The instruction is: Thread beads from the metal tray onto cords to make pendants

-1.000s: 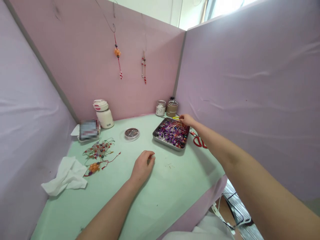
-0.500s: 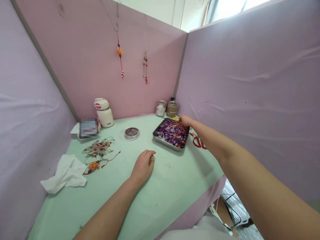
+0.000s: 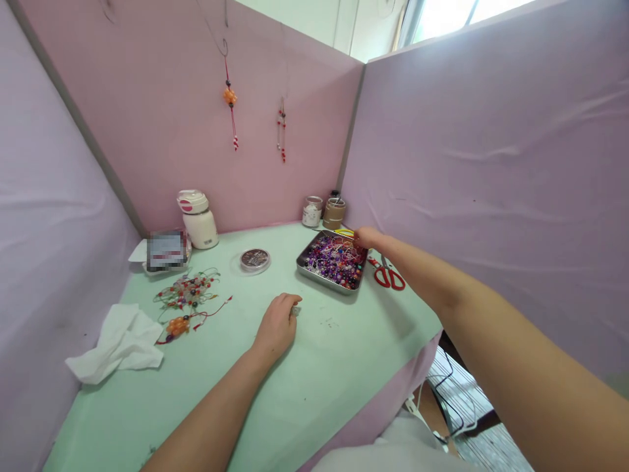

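Note:
My left hand [image 3: 276, 326] rests on the table in front of the tray, its fingers closed around a small clear, glassy piece [image 3: 295, 311] that pokes out by the thumb. Farther off, my right hand [image 3: 368, 237] reaches over the far right corner of a metal tray [image 3: 322, 284], its fingertips down among red threads and hidden from me. Purple, dark and pale loose beads [image 3: 334, 265] fill the tray, with white and red thread [image 3: 338, 248] tangled on top. Red-handled scissors [image 3: 388, 278] lie just right of the tray, under my right forearm.
A round clear dish [image 3: 255, 261] sits left of the tray. Beaded strings [image 3: 189, 292], an orange bead ornament [image 3: 177, 326] and white tissue [image 3: 120, 344] lie at left. A white bottle [image 3: 200, 226] and two jars [image 3: 312, 212] stand along the back wall, below hanging bead strings [image 3: 230, 97].
The view has shifted slightly, so everything sits a little farther left. More of the scissors shows beside my right forearm. Both hands keep about the same places.

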Demonstrator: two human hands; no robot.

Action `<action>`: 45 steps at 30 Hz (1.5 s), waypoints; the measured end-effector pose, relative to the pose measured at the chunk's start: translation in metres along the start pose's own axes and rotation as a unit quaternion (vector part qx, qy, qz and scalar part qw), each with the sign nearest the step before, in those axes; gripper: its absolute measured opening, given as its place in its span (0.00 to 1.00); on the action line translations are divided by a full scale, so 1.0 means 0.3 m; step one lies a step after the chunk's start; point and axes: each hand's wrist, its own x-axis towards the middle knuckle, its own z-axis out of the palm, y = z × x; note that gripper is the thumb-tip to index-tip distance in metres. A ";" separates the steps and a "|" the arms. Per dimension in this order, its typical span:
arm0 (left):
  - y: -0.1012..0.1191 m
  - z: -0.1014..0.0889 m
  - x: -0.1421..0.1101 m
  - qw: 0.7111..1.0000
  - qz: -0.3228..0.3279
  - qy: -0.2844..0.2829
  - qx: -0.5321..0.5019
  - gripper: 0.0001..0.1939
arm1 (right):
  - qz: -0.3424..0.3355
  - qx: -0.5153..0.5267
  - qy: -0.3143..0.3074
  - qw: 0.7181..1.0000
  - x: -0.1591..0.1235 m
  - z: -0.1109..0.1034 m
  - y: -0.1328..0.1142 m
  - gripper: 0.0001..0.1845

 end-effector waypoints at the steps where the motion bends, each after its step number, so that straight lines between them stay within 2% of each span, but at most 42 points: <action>1: 0.001 -0.001 0.000 1.000 -0.002 0.000 -0.001 0.22 | 0.004 -0.002 0.002 1.000 -0.004 0.000 0.011 0.13; 9: -0.006 0.000 0.001 1.000 -0.018 0.003 0.004 0.21 | 0.012 -0.009 -0.007 1.000 -0.045 -0.029 0.071 0.17; 16: -0.002 -0.002 0.003 1.000 -0.023 0.016 0.000 0.20 | -0.011 -0.014 -0.073 0.997 -0.101 -0.092 0.062 0.14; 21: -0.002 0.002 0.002 1.000 -0.023 0.016 0.003 0.19 | -0.032 -0.022 -0.103 0.994 -0.123 -0.095 0.032 0.11; 26: -0.003 0.002 0.003 1.000 -0.027 0.016 0.000 0.19 | -0.047 -0.025 -0.103 0.993 -0.120 -0.071 0.002 0.11; 32: -0.004 0.001 0.005 1.000 -0.025 0.009 0.004 0.18 | -0.064 -0.027 -0.098 0.993 -0.111 -0.050 0.004 0.12; 41: 0.001 0.002 0.005 1.000 -0.024 0.015 0.010 0.18 | -0.075 -0.053 -0.089 0.992 -0.108 -0.040 0.012 0.11; 45: 0.004 -0.001 0.005 1.000 -0.025 0.015 0.011 0.17 | -0.071 -0.058 -0.081 0.992 -0.121 -0.057 0.001 0.11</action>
